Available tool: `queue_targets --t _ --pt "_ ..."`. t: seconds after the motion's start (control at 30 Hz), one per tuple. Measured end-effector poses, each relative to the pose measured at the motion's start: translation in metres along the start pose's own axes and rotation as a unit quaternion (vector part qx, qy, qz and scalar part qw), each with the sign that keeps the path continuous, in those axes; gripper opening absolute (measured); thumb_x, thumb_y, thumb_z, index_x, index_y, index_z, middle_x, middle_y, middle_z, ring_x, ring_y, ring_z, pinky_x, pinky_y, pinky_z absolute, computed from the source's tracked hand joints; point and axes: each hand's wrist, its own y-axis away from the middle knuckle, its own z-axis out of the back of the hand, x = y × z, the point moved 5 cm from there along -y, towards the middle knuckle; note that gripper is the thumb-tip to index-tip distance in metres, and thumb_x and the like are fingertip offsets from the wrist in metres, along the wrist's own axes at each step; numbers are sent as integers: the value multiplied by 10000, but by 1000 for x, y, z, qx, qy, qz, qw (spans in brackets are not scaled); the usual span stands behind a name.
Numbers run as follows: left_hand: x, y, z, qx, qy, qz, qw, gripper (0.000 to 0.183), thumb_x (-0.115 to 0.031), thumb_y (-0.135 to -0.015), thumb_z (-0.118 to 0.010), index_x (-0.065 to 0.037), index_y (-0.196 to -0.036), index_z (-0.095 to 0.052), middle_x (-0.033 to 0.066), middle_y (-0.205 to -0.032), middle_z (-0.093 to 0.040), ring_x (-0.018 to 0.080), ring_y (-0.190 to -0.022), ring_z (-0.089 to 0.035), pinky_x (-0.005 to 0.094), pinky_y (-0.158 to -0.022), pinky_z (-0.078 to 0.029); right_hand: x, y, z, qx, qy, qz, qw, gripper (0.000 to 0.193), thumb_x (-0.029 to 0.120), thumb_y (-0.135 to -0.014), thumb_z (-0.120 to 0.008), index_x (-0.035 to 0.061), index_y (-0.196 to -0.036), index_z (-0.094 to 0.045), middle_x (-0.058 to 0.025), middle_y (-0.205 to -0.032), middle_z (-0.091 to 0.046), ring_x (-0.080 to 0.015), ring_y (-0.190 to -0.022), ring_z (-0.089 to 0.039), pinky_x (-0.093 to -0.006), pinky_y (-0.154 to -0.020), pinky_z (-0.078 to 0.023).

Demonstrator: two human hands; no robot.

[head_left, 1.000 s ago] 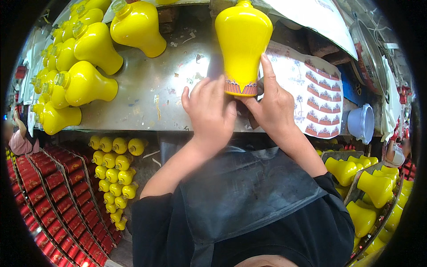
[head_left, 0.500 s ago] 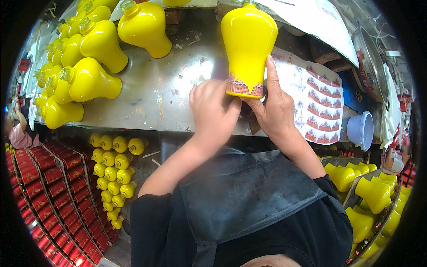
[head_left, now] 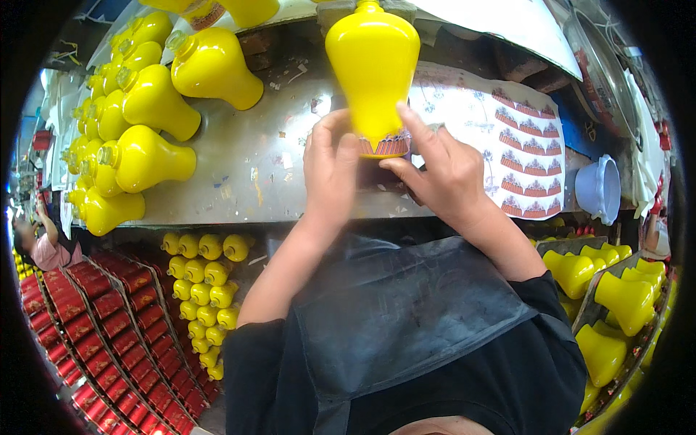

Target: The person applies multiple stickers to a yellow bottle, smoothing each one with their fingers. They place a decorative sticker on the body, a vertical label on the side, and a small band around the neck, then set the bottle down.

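A glossy yellow bottle (head_left: 372, 61) lies in front of me, its neck away from me and its base toward me. A patterned red-and-blue decal band (head_left: 390, 146) curves round its base, with a pointed yellow gap at the left. My left hand (head_left: 328, 170) is closed against the left side of the base, slightly blurred, its fingers partly behind the bottle. On the other side my right hand (head_left: 448, 174) grips the lower bottle, index finger laid along it and thumb near the base. A decal sheet (head_left: 533, 163) with several curved bands lies right of my right hand.
Several yellow bottles (head_left: 156, 98) lie at the left of the metal table (head_left: 239, 174). A lavender bucket (head_left: 598, 190) hangs by the right edge. Below are stacked red boxes (head_left: 109, 319), small yellow bottles (head_left: 206, 272) and crates of yellow bottles (head_left: 623, 301). Another person (head_left: 51, 246) is far left.
The bottle has turned, so the pointed gap in its band has moved from right to left. My left fingers have risen along its side, and my right index finger has bent inward over it.
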Motion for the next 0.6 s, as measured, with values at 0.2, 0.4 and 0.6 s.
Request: queue_targets --t 0.2,0.4,0.6 --pt "3 3 -4 -22 -61 -17 998 478 -309 -1005 -607 22 -1341 -533 198 -1306 -573 323 -1243 -537 442 -1104 -386 6 18 -6 -114 26 85 990 428 154 -812 -786 176 -1239 -768 -2 -650 -413 -141 -505 -478 -300 -477 -399" --pt "6 3 -3 -18 -53 -20 998 490 -320 -1001 -607 20 -1343 -528 190 -1295 -568 317 -1244 -526 439 -1104 -384 4 21 -10 -108 26 104 988 469 105 -811 -746 166 -1276 -750 16 -658 -400 -128 -519 -484 -296 -492 -414" --pt "6 3 -3 -13 -54 -25 998 500 -324 -996 -612 20 -1349 -525 189 -1303 -566 313 -1246 -525 437 -1107 -382 7 18 -6 -103 28 120 987 471 95 -799 -737 148 -1267 -752 24 -690 -434 -112 -546 -510 -284 -509 -436"
